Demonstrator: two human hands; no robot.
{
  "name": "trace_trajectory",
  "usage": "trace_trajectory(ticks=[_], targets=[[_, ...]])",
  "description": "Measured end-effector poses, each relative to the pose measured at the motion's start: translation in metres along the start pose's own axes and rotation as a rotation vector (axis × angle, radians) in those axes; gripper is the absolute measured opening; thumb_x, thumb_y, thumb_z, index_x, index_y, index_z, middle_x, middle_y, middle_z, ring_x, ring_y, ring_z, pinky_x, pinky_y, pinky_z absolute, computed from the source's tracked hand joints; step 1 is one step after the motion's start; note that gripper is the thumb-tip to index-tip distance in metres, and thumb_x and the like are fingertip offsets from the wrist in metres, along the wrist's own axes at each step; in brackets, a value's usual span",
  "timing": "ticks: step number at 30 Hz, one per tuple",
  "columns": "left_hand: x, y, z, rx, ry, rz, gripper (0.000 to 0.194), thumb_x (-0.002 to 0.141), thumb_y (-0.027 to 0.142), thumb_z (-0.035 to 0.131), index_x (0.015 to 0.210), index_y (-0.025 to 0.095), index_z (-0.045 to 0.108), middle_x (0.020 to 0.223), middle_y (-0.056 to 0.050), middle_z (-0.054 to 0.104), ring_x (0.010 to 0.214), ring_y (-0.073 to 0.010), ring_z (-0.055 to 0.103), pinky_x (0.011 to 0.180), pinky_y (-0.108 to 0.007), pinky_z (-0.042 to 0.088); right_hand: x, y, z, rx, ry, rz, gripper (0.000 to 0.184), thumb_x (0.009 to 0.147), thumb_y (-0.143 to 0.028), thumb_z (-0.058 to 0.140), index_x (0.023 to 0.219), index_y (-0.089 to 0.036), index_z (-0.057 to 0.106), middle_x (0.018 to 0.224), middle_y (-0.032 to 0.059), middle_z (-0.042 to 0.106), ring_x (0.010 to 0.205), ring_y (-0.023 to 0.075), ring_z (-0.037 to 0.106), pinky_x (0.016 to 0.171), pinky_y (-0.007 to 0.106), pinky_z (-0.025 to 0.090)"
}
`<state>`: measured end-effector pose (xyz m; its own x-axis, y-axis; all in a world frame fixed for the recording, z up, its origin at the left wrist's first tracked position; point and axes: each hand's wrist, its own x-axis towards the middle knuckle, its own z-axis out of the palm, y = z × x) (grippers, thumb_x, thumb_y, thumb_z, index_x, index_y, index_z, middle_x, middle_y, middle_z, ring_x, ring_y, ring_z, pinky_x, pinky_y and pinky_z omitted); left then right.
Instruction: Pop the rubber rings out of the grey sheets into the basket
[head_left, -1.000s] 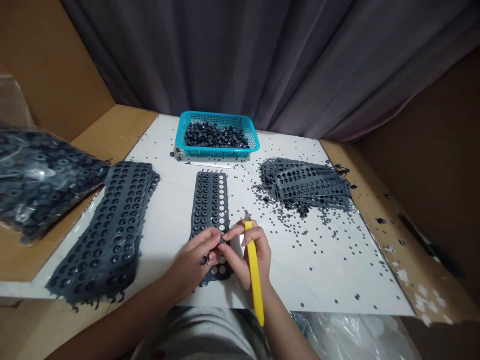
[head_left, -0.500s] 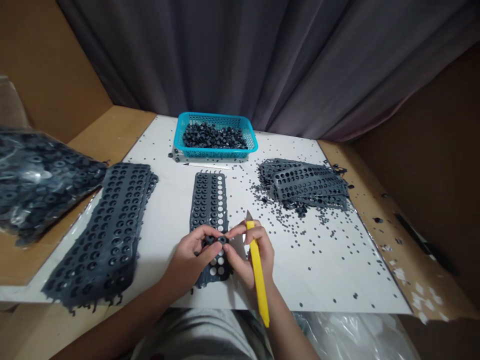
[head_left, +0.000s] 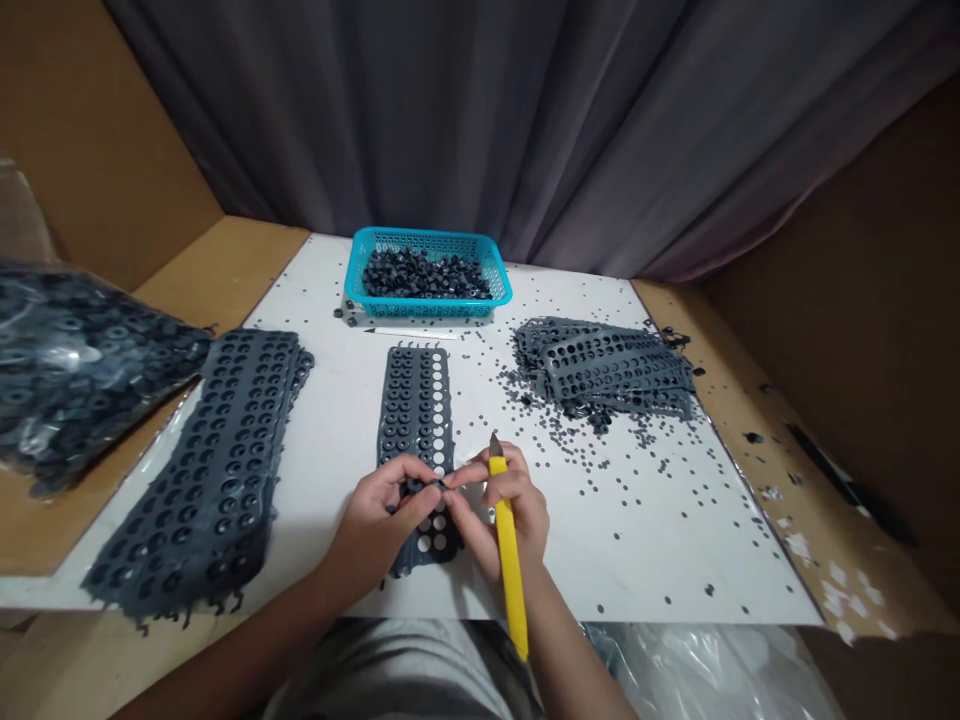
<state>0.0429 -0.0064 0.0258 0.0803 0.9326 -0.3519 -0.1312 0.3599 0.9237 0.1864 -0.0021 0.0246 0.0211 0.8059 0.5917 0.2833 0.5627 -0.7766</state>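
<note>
A dark grey rubber strip point(head_left: 415, 420) lies on the white board, with rows of small rubber rings seated in it and empty holes along its right side and near end. My left hand point(head_left: 382, 515) sits over the strip's near end, its fingertips pinching a small black rubber ring point(head_left: 439, 485). My right hand point(head_left: 510, 510) grips a yellow utility knife point(head_left: 508, 560) in its palm, with the blade pointing up. Its fingers reach over to the same ring. My fingers hide part of the strip.
A teal plastic basket point(head_left: 427, 275) of black rings stands at the far end of the white board point(head_left: 600, 560). Stacks of perforated rubber sheet point(head_left: 187, 470) point(head_left: 615, 375) flank the strip, and a plastic bag of rings point(head_left: 75, 370) lies left. Small black bits are scattered rightward.
My fingertips have drawn closer together around the ring over the strip. The yellow knife has shifted slightly in my right hand, and the whole view has tilted a little.
</note>
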Motion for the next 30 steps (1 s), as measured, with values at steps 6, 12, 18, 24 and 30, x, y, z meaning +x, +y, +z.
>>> trace_trajectory(ticks=[6, 12, 18, 24, 30], targets=[[-0.001, -0.005, 0.004, -0.222, -0.078, -0.111, 0.021, 0.071, 0.032, 0.069, 0.065, 0.017, 0.055, 0.062, 0.003, 0.049, 0.056, -0.0082, 0.042, 0.054, -0.018, 0.035, -0.008, -0.002, 0.005, 0.181, 0.035, 0.184, 0.032, 0.075, -0.01, 0.063, 0.071, -0.023, 0.034, 0.072, -0.0023, 0.068, 0.073, 0.0171, 0.055, 0.08, 0.039, 0.04], [0.001, -0.002, 0.005, -0.545, -0.13, -0.292, 0.022, 0.076, 0.028, 0.066, 0.07, 0.016, 0.049, 0.062, 0.004, 0.044, 0.05, -0.0036, 0.033, 0.047, -0.013, 0.029, -0.009, 0.004, 0.007, 0.458, 0.224, 0.528, 0.024, 0.083, -0.021, 0.057, 0.079, -0.023, 0.034, 0.078, -0.0016, 0.059, 0.073, 0.0128, 0.056, 0.067, 0.027, 0.043], [0.007, -0.003, -0.001, -0.881, -0.265, -0.51, 0.008, 0.079, 0.018, 0.049, 0.073, 0.014, 0.046, 0.066, 0.002, 0.043, 0.044, -0.0031, 0.033, 0.039, -0.013, 0.026, -0.007, 0.003, 0.009, 0.433, 0.101, 0.628, 0.019, 0.086, -0.028, 0.054, 0.08, -0.023, 0.036, 0.083, 0.0015, 0.065, 0.075, 0.0146, 0.06, 0.074, 0.032, 0.047], [0.015, -0.008, -0.009, -1.074, -0.241, -0.543, 0.017, 0.08, 0.014, 0.039, 0.082, 0.014, 0.056, 0.084, -0.007, 0.063, 0.078, -0.0161, 0.061, 0.071, -0.027, 0.047, -0.014, 0.006, 0.02, 0.415, -0.018, 0.654, 0.019, 0.086, -0.028, 0.053, 0.082, -0.024, 0.035, 0.105, 0.0064, 0.065, 0.093, 0.0179, 0.062, 0.081, 0.036, 0.048], [0.021, -0.015, -0.015, -1.124, -0.412, -0.312, 0.049, 0.084, 0.019, 0.029, 0.13, 0.02, 0.045, 0.133, -0.008, 0.051, 0.129, -0.0192, 0.039, 0.108, -0.037, 0.023, -0.023, 0.021, 0.021, 0.298, -0.019, 0.503, 0.022, 0.084, -0.021, 0.055, 0.087, -0.023, 0.034, 0.123, 0.013, 0.057, 0.114, 0.0222, 0.054, 0.096, 0.046, 0.038]])
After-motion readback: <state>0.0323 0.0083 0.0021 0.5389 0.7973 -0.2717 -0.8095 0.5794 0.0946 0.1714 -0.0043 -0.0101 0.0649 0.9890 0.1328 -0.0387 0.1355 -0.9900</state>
